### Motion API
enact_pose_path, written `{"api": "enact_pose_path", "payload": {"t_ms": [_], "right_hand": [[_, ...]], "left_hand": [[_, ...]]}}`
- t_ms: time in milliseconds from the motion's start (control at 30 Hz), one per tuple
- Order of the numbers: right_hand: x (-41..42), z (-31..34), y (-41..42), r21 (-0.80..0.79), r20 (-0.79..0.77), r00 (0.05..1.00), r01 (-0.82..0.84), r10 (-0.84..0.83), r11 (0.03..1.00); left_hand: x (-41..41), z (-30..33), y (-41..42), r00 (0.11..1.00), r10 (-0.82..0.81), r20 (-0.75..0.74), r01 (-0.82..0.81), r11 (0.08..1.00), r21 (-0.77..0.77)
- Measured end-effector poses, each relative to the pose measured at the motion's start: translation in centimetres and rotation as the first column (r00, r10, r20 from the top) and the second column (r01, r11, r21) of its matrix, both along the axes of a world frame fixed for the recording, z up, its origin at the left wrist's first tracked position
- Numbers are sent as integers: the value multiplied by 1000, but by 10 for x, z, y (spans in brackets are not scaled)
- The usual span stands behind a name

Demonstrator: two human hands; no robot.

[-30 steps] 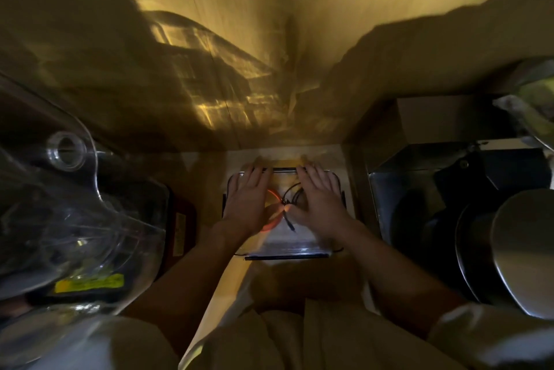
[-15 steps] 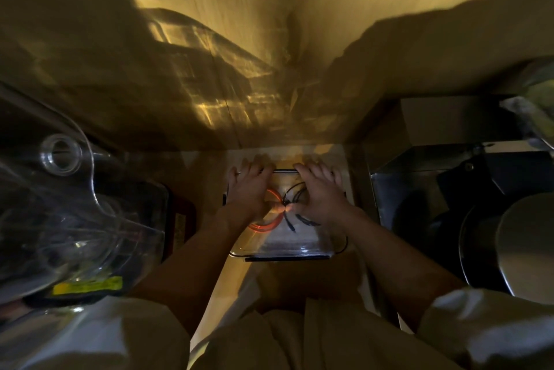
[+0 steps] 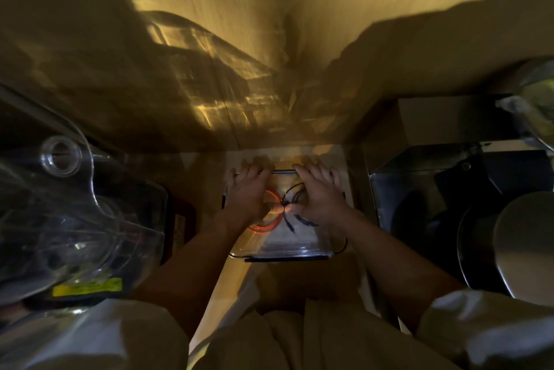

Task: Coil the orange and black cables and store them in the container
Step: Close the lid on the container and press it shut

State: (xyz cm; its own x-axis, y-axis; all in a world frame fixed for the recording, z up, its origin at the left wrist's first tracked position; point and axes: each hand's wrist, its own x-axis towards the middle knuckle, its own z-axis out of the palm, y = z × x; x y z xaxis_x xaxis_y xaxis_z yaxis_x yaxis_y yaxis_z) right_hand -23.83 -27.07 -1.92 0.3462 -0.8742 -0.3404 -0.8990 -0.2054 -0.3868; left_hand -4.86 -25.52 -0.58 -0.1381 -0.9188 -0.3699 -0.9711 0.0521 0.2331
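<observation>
A clear rectangular container sits on a narrow light surface straight ahead. Inside it lie a coiled orange cable on the left and a looped black cable on the right, both seen through the clear top. My left hand lies flat on the container's left half, above the orange coil. My right hand lies on the right half, above the black loops. The fingertips of both hands curl over the far rim and the thumbs nearly meet in the middle. The hands hide much of both cables.
A big clear plastic jug with a yellow label crowds the left. On the right stand a dark metal box and a round grey lid. A wooden wall rises just behind the container.
Both hands have slid a little away from me across the container's top. Their fingertips now hook over the far rim. The cables have stayed inside.
</observation>
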Motion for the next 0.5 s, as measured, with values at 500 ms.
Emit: {"api": "enact_pose_path", "payload": {"t_ms": [500], "right_hand": [[-7,-4,104,-95,77,991,113,-106,989]], "left_hand": [[-4,-29,109,970,-74,-230,5,958,-286]]}}
